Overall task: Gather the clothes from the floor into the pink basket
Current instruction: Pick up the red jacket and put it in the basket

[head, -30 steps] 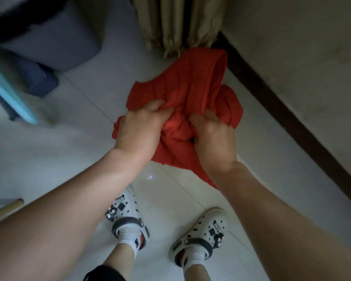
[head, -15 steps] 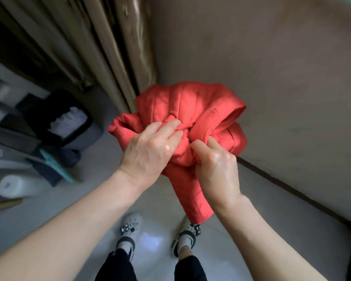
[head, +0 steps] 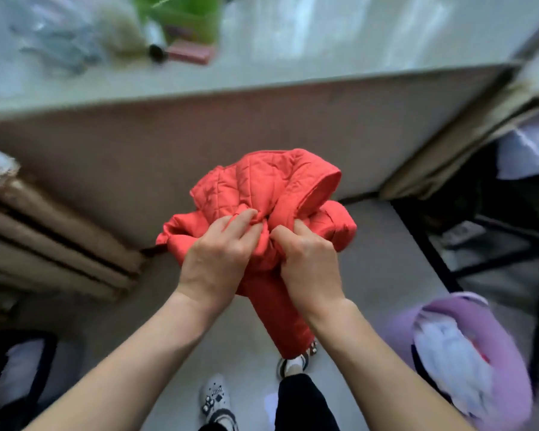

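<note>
A red quilted jacket (head: pixel 262 188) is bunched up in front of me at about chest height, one sleeve hanging down toward my feet. My left hand (head: pixel 218 253) grips its left side and my right hand (head: pixel 305 259) grips its middle, fingertips almost touching. The pink basket (head: pixel 507 343) stands on the floor at the lower right, blurred, with white and red clothes inside. It is well below and to the right of the jacket.
A wide windowsill (head: pixel 262 70) with bottles and a green box runs across the top. Tan curtains (head: pixel 44 237) hang at left and right. A dark bin (head: pixel 16 374) stands at lower left. A black metal frame (head: pixel 492 250) stands behind the basket.
I have stood up and turned, lifting the jacket off the floor. The view swung from the floor and wall to the windowsill, and the pink basket came into sight at right.
</note>
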### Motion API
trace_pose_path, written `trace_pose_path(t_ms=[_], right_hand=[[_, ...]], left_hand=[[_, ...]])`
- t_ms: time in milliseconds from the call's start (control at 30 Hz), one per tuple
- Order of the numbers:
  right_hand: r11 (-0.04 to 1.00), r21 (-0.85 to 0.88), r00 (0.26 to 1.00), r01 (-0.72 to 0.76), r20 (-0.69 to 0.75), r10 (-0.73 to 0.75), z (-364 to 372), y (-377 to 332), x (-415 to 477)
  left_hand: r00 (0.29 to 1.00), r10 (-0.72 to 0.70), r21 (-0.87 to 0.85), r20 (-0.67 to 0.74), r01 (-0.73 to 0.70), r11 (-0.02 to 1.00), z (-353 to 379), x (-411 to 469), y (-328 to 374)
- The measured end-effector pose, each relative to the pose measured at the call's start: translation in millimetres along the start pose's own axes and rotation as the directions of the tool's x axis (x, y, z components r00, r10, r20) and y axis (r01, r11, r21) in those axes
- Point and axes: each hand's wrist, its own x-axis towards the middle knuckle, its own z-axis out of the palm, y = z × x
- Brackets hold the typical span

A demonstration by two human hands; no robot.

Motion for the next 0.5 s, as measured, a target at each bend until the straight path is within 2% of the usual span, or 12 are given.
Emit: trace_pose_path(t_ms=[200,333,500], right_hand=[[0.948,-0.097,0.95,-0.303,-0.109,0.292,-74.8,83.3,-71.3],[0.868,-0.105,0.87,-0.485,-0.158,0.467,-112.5,157.9,-123.1],[0.748,-0.117,0.753,-0.653,-0.208,0.625,-165.0,272.9,-201.6]], left_hand=[[0.954,0.288,-0.157,0.088,-0.272,0.949,10.3,41.6,122.7],[0.888,0.437,-0.261,0.145,-0.392,0.882,34.6,64.5,219.8],[0.757,0.637,-0.402,0.145,-0.543,0.737,74.2,87.0,372.5]])
